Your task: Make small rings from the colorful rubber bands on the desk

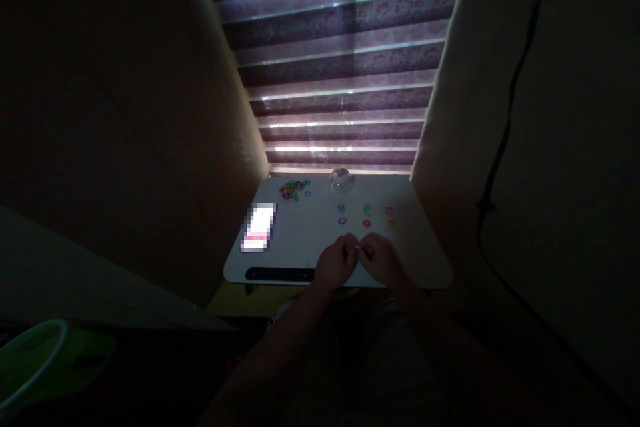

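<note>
My left hand (pixel 336 261) and my right hand (pixel 381 259) meet over the front of the white lap table (pixel 300 240). Fingertips of both are pinched on a small pink band (pixel 357 251), mostly hidden by the fingers. Just beyond the hands lie small coloured bands in two rows: blue (pixel 341 208) and purple (pixel 342 221) at left, green (pixel 368 211) and red (pixel 367 223) in the middle, pink (pixel 389 211) and yellow (pixel 392 223) at right. The green one is bent out of a ring shape. A mixed pile of bands (pixel 291 191) sits at the back left.
A clear round container (pixel 341 181) stands at the table's back edge. A lit phone (pixel 259 228) lies at the left, above a dark slot (pixel 280 274). Pleated blinds (pixel 345 80) hang behind. A green basket (pixel 65 360) is at lower left, a cable (pixel 507 120) at right.
</note>
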{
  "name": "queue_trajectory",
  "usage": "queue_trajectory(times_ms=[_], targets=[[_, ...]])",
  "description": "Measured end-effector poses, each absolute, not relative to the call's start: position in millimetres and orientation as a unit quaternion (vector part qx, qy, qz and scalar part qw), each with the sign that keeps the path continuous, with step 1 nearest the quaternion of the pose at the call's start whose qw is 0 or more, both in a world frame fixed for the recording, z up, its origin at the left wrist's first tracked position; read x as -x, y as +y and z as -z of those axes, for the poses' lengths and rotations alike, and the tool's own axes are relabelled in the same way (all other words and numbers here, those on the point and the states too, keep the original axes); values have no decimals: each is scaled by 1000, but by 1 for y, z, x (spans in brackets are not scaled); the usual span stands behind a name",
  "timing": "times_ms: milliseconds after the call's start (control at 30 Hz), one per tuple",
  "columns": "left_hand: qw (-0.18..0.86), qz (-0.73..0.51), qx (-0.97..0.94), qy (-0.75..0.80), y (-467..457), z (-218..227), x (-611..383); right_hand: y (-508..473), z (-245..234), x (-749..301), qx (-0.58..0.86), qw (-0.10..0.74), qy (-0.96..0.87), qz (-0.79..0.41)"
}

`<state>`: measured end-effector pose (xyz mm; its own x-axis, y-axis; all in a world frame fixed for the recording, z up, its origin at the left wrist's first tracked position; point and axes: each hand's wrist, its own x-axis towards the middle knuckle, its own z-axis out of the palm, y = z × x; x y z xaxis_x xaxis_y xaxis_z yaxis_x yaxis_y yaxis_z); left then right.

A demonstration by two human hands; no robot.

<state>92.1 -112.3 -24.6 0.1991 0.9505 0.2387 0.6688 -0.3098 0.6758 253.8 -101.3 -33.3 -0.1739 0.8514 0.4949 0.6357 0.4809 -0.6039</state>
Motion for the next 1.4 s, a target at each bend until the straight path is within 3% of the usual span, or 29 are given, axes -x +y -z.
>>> queue_trajectory(times_ms=[1400], targets=[[254, -356, -752, 494, -114, 21, -93, -105, 31, -254, 480, 414, -762, -136]])
